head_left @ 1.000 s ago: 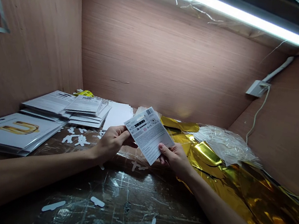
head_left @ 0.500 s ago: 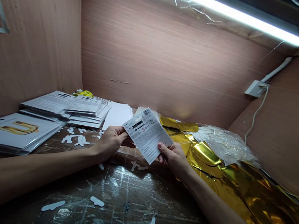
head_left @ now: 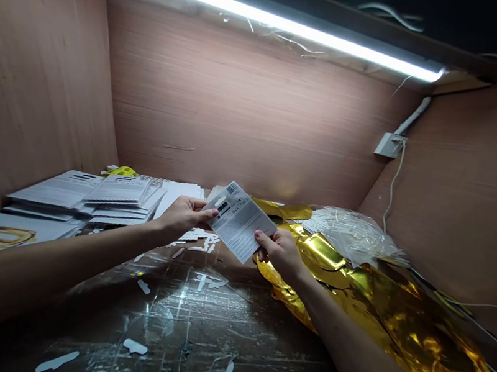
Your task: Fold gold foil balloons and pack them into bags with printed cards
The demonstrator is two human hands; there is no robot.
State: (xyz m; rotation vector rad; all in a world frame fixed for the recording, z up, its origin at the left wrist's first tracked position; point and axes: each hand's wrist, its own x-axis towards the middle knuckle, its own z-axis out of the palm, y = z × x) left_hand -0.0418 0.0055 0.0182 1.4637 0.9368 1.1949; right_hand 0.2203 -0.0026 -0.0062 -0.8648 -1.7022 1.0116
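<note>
A printed packaging card point(head_left: 242, 226) with a barcode and small text is held up at a slant above the middle of the table. My left hand point(head_left: 184, 217) pinches its upper left edge, the thumb on the printed face close to the hang hole. At the lower right edge my right hand point(head_left: 279, 247) grips it between thumb and fingers. Below the hands, small white paper cut-outs point(head_left: 202, 280) lie scattered on the dark table point(head_left: 152, 315). Gold foil balloons point(head_left: 353, 297) lie in a crumpled heap beside my right forearm.
Stacks of packed cards point(head_left: 57, 188) stand at the left, one card point(head_left: 0, 235) showing a gold letter U. Clear plastic bags point(head_left: 354, 234) lie at the back right. Wooden panels point(head_left: 242, 103) enclose the table, under a tube light point(head_left: 265, 19). A cable point(head_left: 393, 190) hangs on the right wall.
My left thumb has come onto the printed face of the card near the hang hole. The camera view has shifted, so the surroundings appear further left and the light lower.
</note>
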